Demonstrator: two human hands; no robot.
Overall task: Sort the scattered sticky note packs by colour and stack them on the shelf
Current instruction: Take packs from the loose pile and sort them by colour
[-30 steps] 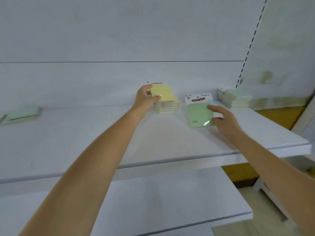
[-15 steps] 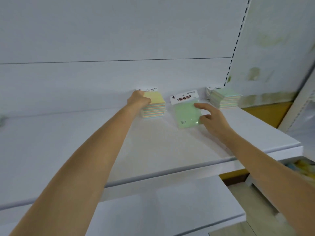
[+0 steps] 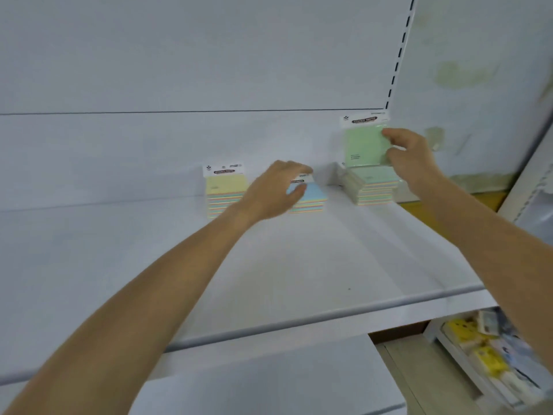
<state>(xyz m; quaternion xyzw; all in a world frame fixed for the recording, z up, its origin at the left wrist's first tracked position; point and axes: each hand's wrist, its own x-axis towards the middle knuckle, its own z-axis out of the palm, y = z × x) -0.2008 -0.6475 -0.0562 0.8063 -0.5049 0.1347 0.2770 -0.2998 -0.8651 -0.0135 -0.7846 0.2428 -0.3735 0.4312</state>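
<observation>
The sorting looks nearly done. Three piles stand apart in a row at the back of the shelf point(image 3: 299, 265): a yellow stack point(image 3: 223, 193), a blue stack point(image 3: 311, 206) and a green stack point(image 3: 374, 187) at the right. The right grip point(image 3: 410, 157) pinches a green pack point(image 3: 362, 145) by its right edge, holding it upright in the air just above the green stack, not yet laid down. The left grip point(image 3: 272, 194) curls its fingers over the header card of the top blue pack point(image 3: 311, 193), thumb on its face, seemingly squaring it. I judge that only the green pack is left to place, though any loose packs further left would be out of view. Blur stops me counting packs, the left grip hides parts of two stacks, and the goods point(image 3: 484, 351) at lower right are unreadable.
</observation>
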